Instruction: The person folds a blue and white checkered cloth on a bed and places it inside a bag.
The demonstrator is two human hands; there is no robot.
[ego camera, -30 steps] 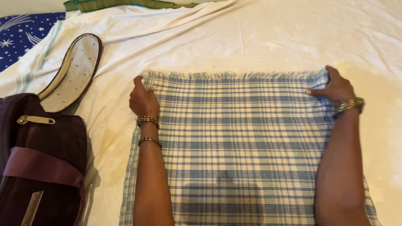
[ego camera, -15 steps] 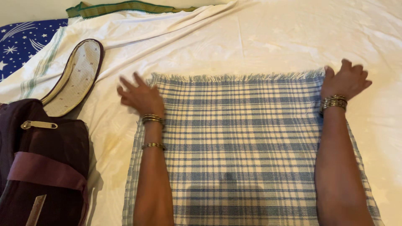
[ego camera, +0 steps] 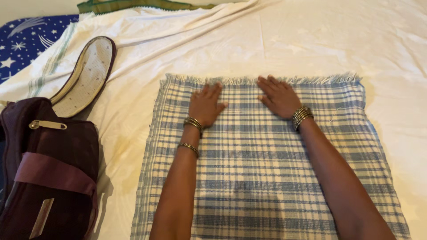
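Both hands have slid in from the corners — the left hand [ego camera: 205, 105] and right hand [ego camera: 279, 95] now lie flat, fingers spread and holding nothing, side by side near the fringed far edge of the blue checked cloth [ego camera: 267, 169]. It lies spread on the white-sheeted bed [ego camera: 311, 40] — smoothing, by the look of it. A dark bag [ego camera: 49, 169] sits left.

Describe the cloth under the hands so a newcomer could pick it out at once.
On the cream bedsheet, beside the dark maroon bag, lies the blue-and-white checked cloth. Left hand and right hand rest flat on it. Only it has a fringed far edge.
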